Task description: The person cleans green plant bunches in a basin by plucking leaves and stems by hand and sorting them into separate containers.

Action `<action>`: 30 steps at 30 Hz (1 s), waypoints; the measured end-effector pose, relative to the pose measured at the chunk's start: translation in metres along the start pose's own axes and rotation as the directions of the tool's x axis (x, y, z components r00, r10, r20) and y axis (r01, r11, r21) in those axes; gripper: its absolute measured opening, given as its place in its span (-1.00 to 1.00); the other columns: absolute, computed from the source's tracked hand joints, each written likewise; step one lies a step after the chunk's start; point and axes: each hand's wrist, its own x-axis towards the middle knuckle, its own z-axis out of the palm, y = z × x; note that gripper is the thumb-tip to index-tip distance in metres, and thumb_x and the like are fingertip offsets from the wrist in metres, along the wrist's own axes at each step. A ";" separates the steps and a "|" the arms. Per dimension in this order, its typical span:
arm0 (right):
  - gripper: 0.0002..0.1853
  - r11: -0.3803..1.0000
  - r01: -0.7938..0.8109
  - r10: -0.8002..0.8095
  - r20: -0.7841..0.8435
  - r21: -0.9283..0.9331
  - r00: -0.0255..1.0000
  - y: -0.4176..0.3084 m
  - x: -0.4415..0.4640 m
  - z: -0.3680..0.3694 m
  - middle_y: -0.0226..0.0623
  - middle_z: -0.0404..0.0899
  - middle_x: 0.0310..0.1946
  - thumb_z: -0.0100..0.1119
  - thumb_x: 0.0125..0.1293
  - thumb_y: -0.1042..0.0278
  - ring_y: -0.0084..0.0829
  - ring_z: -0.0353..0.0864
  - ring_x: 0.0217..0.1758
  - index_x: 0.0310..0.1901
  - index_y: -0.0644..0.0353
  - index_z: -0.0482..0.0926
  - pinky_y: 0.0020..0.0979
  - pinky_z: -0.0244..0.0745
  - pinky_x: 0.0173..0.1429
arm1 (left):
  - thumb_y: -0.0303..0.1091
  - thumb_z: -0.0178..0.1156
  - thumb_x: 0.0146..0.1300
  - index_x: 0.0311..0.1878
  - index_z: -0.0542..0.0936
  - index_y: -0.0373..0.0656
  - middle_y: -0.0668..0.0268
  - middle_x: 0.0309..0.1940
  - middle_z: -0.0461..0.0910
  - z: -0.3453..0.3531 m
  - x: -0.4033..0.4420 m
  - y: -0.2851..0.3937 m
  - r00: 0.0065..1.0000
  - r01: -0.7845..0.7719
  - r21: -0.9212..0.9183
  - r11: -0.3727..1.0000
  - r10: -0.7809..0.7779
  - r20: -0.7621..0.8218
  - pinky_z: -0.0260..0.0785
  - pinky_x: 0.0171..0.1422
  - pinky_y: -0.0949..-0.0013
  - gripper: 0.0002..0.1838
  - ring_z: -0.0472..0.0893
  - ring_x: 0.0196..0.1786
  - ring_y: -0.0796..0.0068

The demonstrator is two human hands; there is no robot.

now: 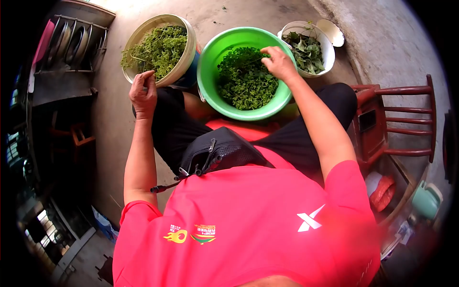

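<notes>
The fingers of my left hand (143, 93) are pinched together at the near rim of a cream bucket (192, 45), and what they hold, if anything, is too small to make out. Yellowish-green sprigs in bead-like clusters (165, 50) heap up in that bucket. Over the right side of a green bucket (209, 91), my right hand (279, 63) is closed with bent fingertips above darker green clusters (248, 83). Whatever lies between those fingertips cannot be made out. The green bucket stands between my knees.
A smaller white bucket (329, 55) of green leaves (306, 50) stands at the back right, beside a pale round dish (331, 32). On the right is a red wooden chair (406, 117). A rack with pans (71, 43) stands far left. A black waist bag (210, 150) rests on my lap.
</notes>
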 end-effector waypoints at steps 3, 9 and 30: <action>-0.43 0.994 0.099 -0.094 0.096 -0.051 0.991 -0.013 0.009 0.057 -0.18 0.30 0.20 0.26 0.10 0.09 -0.14 0.38 0.20 0.17 -0.07 0.36 -0.19 0.33 0.25 | -0.61 0.14 0.17 -0.21 0.59 -0.24 0.34 -0.40 0.56 0.003 -0.003 -0.003 1.000 0.015 -0.010 1.000 -0.015 -0.020 0.41 -0.19 0.53 -0.86 0.54 -0.34 0.59; -0.19 0.935 -0.135 0.263 0.385 -0.328 0.885 -0.075 0.035 0.092 -0.22 -0.06 0.41 0.34 0.02 0.00 0.03 0.06 0.39 0.32 -0.35 0.14 0.16 0.19 0.28 | -0.59 0.15 0.10 -0.31 0.55 -0.22 0.23 -0.49 0.49 0.001 -0.003 0.003 0.996 0.017 -0.004 1.000 -0.017 0.091 0.37 -0.30 0.44 -0.90 0.52 -0.45 0.33; -0.78 0.977 -0.030 0.073 0.198 -0.210 0.977 0.020 0.041 0.125 -0.13 0.49 -0.14 0.13 0.02 0.43 -0.06 0.55 -0.10 -0.23 0.08 0.51 -0.14 0.47 -0.04 | -0.63 0.15 0.06 -0.32 0.54 -0.24 0.20 -0.49 0.53 -0.002 -0.005 0.001 0.985 0.103 -0.004 0.995 -0.101 0.141 0.40 -0.30 0.40 -0.89 0.56 -0.42 0.28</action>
